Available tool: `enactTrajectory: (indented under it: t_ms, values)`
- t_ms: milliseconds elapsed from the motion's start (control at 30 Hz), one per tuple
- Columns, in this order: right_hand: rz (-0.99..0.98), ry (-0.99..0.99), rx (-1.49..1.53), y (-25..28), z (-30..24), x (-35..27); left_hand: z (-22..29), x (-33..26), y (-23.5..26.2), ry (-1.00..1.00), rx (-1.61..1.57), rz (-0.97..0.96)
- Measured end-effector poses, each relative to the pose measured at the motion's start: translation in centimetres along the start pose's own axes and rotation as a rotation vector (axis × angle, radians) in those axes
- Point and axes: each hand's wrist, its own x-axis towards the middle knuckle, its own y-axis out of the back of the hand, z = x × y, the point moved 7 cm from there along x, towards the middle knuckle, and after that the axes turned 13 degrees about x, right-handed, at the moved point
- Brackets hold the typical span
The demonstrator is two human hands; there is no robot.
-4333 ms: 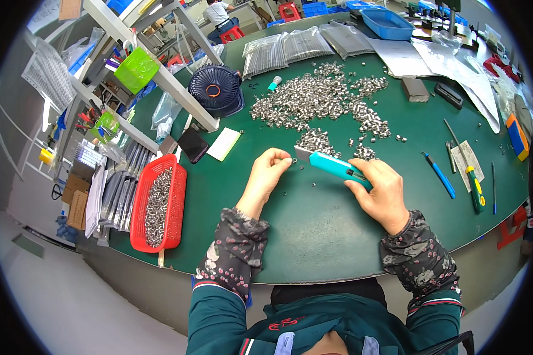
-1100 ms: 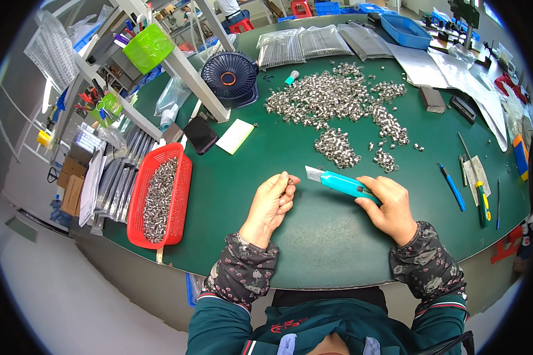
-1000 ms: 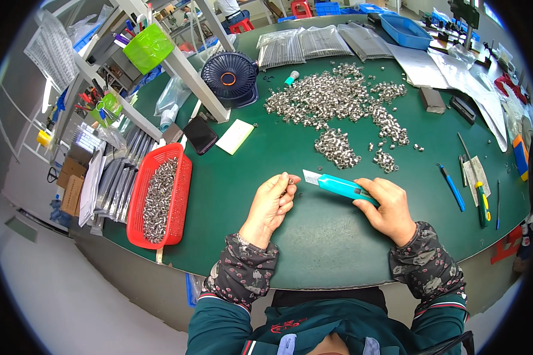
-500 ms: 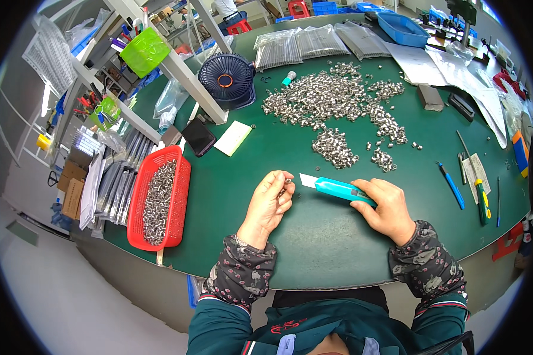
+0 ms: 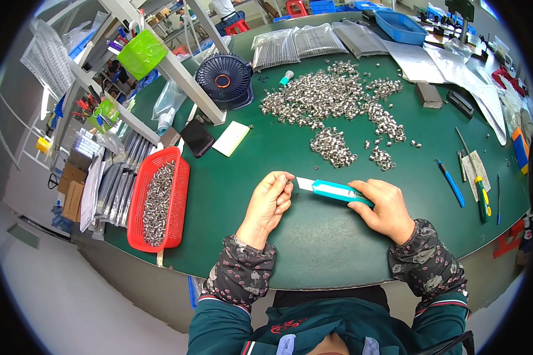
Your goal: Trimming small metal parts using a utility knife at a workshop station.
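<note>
- Right now the right hand is clamped around the rear of a teal utility knife, whose pale blade points left toward the other hand.
- The left hand has its fingertips pinched together on a tiny metal piece; the piece is too small to make out, and the blade tip sits just beside it.
- Both hands hover low over the green table, near its front edge.
- Just beyond the knife lie small clusters of silver metal parts, and farther back a wide scattered heap of the same parts.
- To the left, at the table's edge, a red basket holds more of these metal pieces.
- Behind the left hand lie a white card and a black phone, with a dark blue fan beyond them.
- To the right of the right hand, well apart, rest a blue pen and a green-handled tool.
</note>
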Motion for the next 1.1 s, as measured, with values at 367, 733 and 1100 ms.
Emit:
enactTrajectory:
  t_ms: [367, 733, 1100]
  values:
    - [-0.124, -0.105, 0.129, -0.8, 0.7, -0.3, 0.5, -0.3, -0.6, -0.085, 0.192, 0.044]
    - [0.075, 0.122, -0.194, 0.1, -2.6, -0.1, 1.0, -0.5, -0.3, -0.163, 0.2, 0.16]
    - [-0.021, 0.138, -0.28, 0.1, -2.2, 0.1, 0.7, -0.4, 0.3, -0.131, 0.093, 0.159]
